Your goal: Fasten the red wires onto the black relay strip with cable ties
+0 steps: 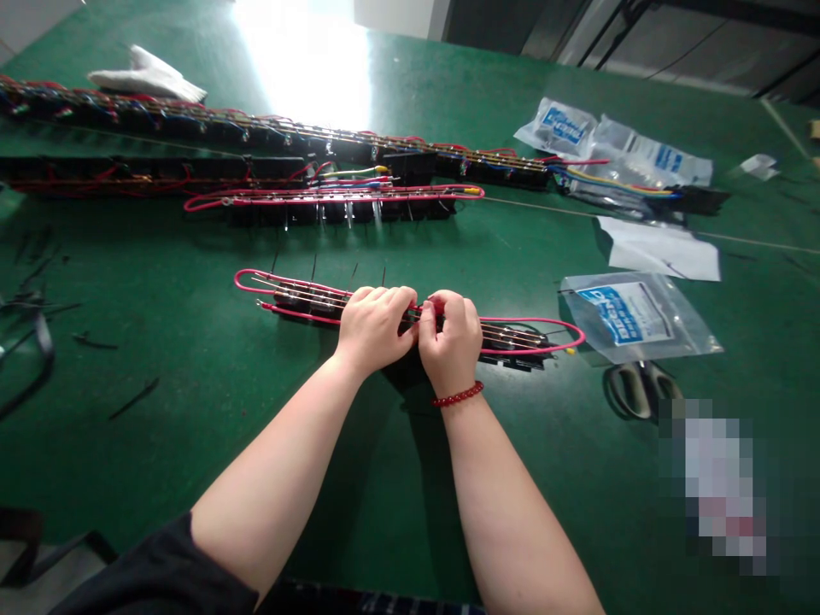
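In front of me lies a narrow black strip of modules with bare metal rods along its top and a red wire looped at both ends. Thin black tie tails stick up from its far side. My left hand is closed over the middle of the strip, fingers curled on the far edge and thumb on the near side. Right beside it, my right hand is closed in a pinch at the strip's wires; the fingertips hide what is between them.
Beyond are a similar red-wired strip and a long black wired strip. A white glove lies at the back left. To the right are a printed plastic bag, white paper and scissors. Black offcuts lie left.
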{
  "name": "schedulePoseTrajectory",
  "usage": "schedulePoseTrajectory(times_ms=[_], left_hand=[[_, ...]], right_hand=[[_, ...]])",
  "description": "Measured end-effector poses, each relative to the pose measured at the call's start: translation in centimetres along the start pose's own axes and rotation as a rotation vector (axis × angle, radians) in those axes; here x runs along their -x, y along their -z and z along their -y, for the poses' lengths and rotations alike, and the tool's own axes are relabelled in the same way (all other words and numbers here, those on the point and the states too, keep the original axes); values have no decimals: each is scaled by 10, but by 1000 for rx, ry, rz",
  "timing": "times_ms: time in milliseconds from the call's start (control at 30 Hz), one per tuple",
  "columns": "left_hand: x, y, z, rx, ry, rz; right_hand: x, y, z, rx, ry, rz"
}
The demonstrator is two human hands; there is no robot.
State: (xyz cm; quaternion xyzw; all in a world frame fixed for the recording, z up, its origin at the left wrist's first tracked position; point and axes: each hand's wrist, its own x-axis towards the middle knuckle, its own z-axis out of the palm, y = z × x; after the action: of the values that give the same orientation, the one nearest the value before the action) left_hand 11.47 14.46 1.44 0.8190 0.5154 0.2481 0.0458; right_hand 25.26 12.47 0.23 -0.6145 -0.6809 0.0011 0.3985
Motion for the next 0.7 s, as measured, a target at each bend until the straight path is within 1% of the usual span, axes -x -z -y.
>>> schedulePoseTrajectory(times_ms=[100, 200, 433, 700], left_hand=[[0, 2, 1, 15, -46, 9], [1, 3, 2, 35, -72, 12], [1, 0, 4, 37, -74, -9], [2, -4, 5, 16, -80, -11]], right_hand=[[1, 1, 0, -42, -11, -9], [1, 2, 0, -81, 14, 6], [1, 3, -1, -138, 12, 11], [0, 3, -1, -113, 28, 8]])
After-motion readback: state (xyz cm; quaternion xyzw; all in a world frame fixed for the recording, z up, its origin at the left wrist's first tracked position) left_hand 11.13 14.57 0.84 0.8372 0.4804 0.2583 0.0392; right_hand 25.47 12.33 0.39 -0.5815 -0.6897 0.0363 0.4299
